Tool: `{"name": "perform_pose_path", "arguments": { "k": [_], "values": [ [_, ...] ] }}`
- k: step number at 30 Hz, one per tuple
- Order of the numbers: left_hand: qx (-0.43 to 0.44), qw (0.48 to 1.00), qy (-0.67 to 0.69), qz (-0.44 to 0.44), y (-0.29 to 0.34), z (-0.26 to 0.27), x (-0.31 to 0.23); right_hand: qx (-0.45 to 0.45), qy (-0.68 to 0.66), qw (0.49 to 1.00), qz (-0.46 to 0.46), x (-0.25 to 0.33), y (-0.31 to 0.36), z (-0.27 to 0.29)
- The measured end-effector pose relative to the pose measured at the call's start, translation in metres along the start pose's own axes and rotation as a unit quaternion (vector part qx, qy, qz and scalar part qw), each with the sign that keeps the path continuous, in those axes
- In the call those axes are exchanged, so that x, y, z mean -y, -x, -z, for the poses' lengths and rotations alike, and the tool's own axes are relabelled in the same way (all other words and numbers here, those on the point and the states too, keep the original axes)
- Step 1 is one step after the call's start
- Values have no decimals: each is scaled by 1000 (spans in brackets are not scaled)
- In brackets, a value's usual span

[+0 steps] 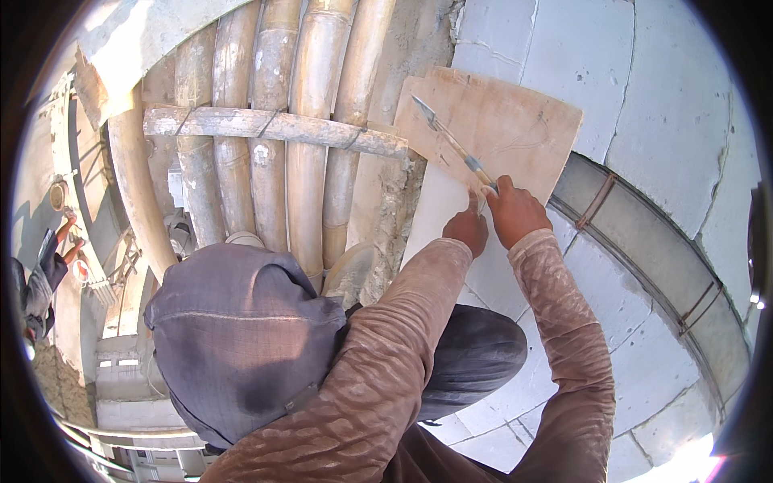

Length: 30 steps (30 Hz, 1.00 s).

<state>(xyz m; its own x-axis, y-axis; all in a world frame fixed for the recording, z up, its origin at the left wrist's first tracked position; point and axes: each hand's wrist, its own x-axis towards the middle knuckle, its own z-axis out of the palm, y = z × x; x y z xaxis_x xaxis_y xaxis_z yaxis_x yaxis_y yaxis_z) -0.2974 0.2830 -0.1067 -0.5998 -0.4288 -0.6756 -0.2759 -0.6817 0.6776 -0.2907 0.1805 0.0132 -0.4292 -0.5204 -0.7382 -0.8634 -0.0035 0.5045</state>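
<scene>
A thin tan board, stained and scratched, lies on pale blocks right of the bamboo. Across it slants a long narrow tool with a pointed metal blade and a tan handle with grey patches; its exact kind is unclear. My right hand is closed round the near end of its handle. Just left of it, my left hand has the index finger stretched toward the board's near edge, close to the right thumb. Its other fingers look curled and partly hidden, and I see nothing held in it.
Several bamboo poles stand at the left, tied with a crosspiece. Pale grey blocks surround the board. A recessed strip with metal ties curves along the right. My bent knee is below. Another person is at far left.
</scene>
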Motion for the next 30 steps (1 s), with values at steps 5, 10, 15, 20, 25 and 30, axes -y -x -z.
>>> {"name": "perform_pose_path", "arguments": {
  "k": [5, 10, 15, 20, 25, 30],
  "values": [
    [17, 1000, -3, -7, -8, -7, 13, -62, -66, 994, 68, 2, 27, -2],
    [40, 999, -18, -23, -9, -7, 5, 7, 48, 999, -11, -17, -10, -28],
    [-1, 1000, -26, -16, -8, -2, 10, -32, -72, 996, 41, 15, 25, 13],
    [38, 996, -52, -59, -9, -15, 11, 8, 41, 999, -28, -22, 5, -35],
    [-7, 997, -59, -51, -25, -16, 26, 38, -5, 999, 5, 34, 19, 31],
    [35, 997, -57, -36, -2, -3, 2, 13, 12, 1000, -24, -13, 10, -29]
  ]
}}
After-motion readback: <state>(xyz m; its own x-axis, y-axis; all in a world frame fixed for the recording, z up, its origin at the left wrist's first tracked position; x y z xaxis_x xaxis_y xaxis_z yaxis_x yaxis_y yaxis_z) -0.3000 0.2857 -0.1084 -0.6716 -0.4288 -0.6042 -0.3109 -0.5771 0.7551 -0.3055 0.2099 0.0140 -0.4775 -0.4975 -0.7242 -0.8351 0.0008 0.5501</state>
